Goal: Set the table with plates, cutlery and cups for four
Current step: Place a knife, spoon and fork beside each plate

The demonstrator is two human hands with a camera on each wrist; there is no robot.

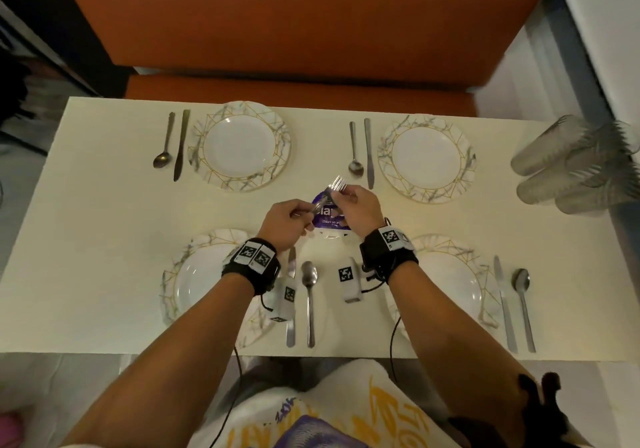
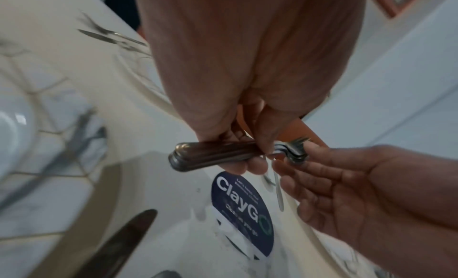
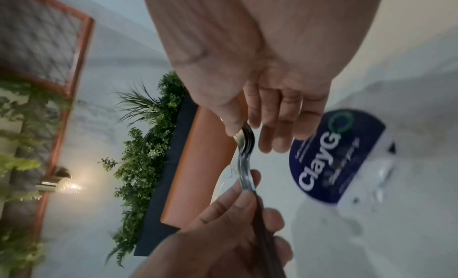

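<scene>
A: What's laid out?

B: A cream table (image 1: 86, 239) with four marbled plates (image 1: 239, 146), a knife and spoon by each, and clear cups (image 1: 568, 163) lying stacked at the right edge.

A: And the hands?

B: Mid-frame, over a blue sticker (image 1: 327, 213). The left hand (image 1: 287, 222) is curled round the handles of a bundle of forks (image 1: 332, 187); the right hand (image 1: 356, 205) pinches it near the tines between thumb and fingers.

A: Which way do they point?

B: Long axis slants, tines toward the upper right, between the two far plates.
</scene>
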